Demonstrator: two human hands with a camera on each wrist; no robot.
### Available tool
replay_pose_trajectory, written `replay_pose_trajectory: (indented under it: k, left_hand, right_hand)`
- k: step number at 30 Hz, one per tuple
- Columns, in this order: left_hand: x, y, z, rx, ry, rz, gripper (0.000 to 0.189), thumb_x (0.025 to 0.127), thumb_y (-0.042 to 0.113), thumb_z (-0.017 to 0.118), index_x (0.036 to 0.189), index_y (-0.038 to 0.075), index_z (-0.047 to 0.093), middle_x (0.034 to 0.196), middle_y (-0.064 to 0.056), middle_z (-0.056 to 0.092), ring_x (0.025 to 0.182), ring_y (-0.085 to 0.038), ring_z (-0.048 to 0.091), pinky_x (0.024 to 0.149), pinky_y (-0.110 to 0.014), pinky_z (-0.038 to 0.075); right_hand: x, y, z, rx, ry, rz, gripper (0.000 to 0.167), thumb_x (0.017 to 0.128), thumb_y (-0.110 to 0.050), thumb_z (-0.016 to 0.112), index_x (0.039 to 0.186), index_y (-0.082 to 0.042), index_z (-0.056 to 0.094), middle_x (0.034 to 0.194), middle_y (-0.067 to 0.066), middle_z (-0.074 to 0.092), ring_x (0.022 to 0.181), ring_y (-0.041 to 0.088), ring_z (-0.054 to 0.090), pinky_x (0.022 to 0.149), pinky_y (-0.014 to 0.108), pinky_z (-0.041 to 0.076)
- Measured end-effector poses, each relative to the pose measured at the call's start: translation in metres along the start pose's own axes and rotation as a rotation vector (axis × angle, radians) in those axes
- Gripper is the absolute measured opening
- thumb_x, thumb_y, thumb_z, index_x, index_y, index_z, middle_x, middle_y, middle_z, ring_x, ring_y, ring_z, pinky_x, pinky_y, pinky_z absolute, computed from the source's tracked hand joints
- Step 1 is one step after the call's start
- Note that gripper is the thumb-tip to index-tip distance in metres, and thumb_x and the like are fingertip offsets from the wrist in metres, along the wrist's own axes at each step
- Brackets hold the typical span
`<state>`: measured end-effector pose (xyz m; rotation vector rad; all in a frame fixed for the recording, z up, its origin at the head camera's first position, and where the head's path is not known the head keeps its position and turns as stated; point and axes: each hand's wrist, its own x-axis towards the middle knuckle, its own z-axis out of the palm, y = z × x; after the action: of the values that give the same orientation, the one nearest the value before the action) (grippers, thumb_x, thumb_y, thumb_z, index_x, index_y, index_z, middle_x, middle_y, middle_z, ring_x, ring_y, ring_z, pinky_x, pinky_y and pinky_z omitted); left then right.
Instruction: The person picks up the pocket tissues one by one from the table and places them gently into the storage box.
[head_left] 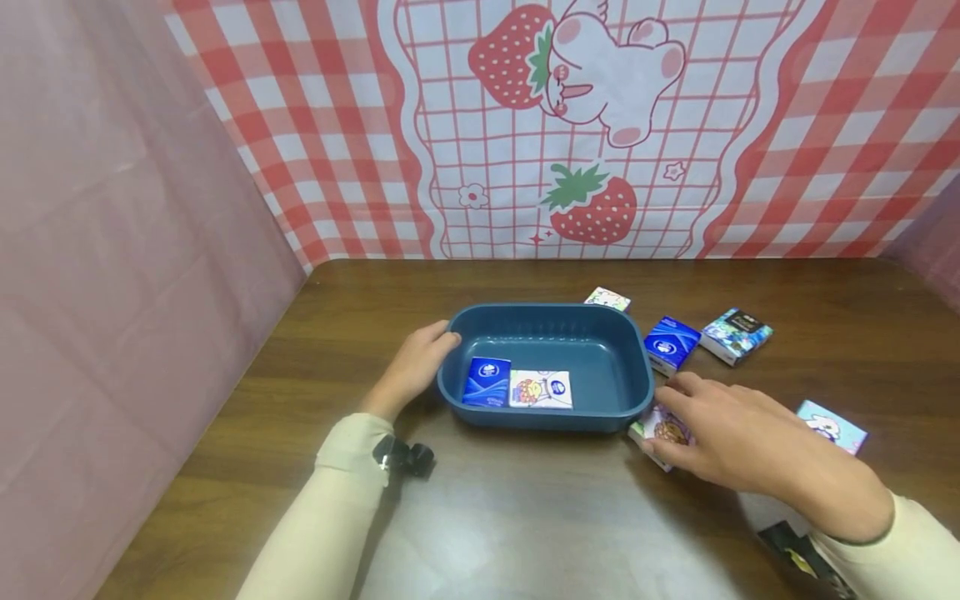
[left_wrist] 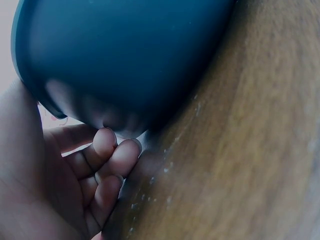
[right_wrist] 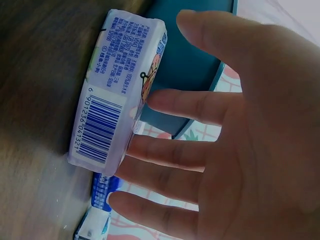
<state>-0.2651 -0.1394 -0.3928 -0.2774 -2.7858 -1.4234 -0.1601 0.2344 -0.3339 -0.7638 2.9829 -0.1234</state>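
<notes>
Where right grip (head_left: 742, 433) spreads, pack (right_wrist: 117, 92), under fingertips (right_wrist: 158, 100)

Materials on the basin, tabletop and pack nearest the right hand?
Basin: likely molded plastic, satin; uniform blue-green, rounded rim, soft highlights.
Tabletop: wood or wood-look laminate, semi-gloss; brown grain, pale glare.
Pack: probably thin plastic film, slight sheen; soft, uneven edges. Coated paper possible; contents hidden.

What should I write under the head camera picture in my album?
Left hand on the blue tub, right hand at a small patterned pack beside it.
</notes>
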Motion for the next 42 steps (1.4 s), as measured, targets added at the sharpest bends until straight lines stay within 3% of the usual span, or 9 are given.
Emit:
replay_pose_trajectory:
  k: [9,20,32,42]
  left_hand:
    - [-0.0007,0.0008,0.0002,-0.004,-0.016,-0.008,0.037,0.102,0.035,0.047,0.121,0.010,0.066,0.109,-0.007,0.067,0.105,-0.025,0.061,0.099,-0.050,0.047]
    - [-0.0013,0.0001,-0.0011,-0.008,-0.013,-0.016,0.041,0.102,0.036,0.047,0.127,0.009,0.065,0.116,-0.009,0.067,0.111,-0.027,0.060,0.102,-0.051,0.045]
    - [-0.0013,-0.0004,-0.0026,-0.009,-0.019,-0.028,0.043,0.102,0.035,0.047,0.131,0.007,0.062,0.122,-0.010,0.066,0.117,-0.028,0.059,0.105,-0.053,0.043]
    - [-0.0020,0.0029,-0.0011,-0.022,-0.023,-0.030,0.043,0.102,0.036,0.047,0.132,0.008,0.062,0.124,-0.010,0.066,0.119,-0.028,0.058,0.106,-0.053,0.042]
  right_hand:
    - [-0.0018,-0.0014,0.0015,0.003,-0.014,-0.005,0.077,0.081,-0.069,0.067,0.130,-0.009,0.065,0.123,0.019,0.061,0.091,0.029,0.066,0.074,0.054,0.057]
    - [0.0013,-0.0038,0.0006,-0.004,-0.050,-0.016,0.068,0.081,-0.065,0.071,0.122,-0.012,0.067,0.115,0.014,0.062,0.085,0.022,0.063,0.068,0.050,0.059]
    - [0.0030,-0.0037,0.0008,-0.032,-0.006,-0.047,0.055,0.082,-0.059,0.074,0.113,-0.014,0.068,0.103,0.005,0.062,0.075,0.015,0.056,0.062,0.042,0.056]
    - [0.0009,-0.0020,-0.0016,-0.033,-0.008,-0.050,0.055,0.083,-0.059,0.073,0.115,-0.015,0.068,0.097,-0.002,0.061,0.073,0.012,0.053,0.061,0.037,0.054]
